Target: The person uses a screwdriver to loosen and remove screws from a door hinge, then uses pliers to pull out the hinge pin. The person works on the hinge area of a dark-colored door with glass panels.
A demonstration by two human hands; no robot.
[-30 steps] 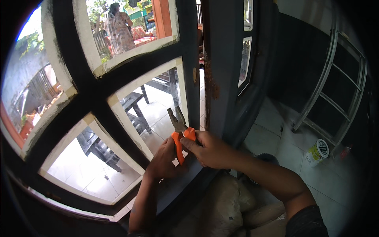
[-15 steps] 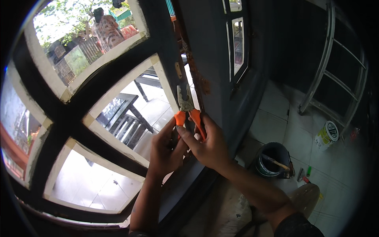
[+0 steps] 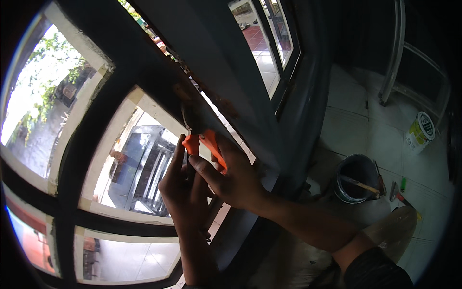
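Observation:
A pair of pliers with orange handles (image 3: 212, 148) is gripped by both hands at the edge of the dark-framed glazed door (image 3: 149, 79). My left hand (image 3: 180, 190) is closed around the left handle, its index finger pointing up along it. Closed on the other handle, my right hand (image 3: 236, 180) has its thumb reaching across toward the left one. The handles stand apart at the top. Above them the metal jaws show only as a thin, dim edge against the dark frame. I cannot tell whether they touch the door.
Pale tape borders the glass panes. At right on the tiled floor stand a dark bucket (image 3: 358, 176) with a brush across it and a yellow-green and white tub (image 3: 421, 131). A scraper (image 3: 402, 196) lies near the bucket. A metal ladder (image 3: 392, 62) leans behind.
The view has tilted and shifted, so the door slants more and the person outside is out of sight. The pliers have turned, their jaws now showing edge-on. Both hands keep their hold.

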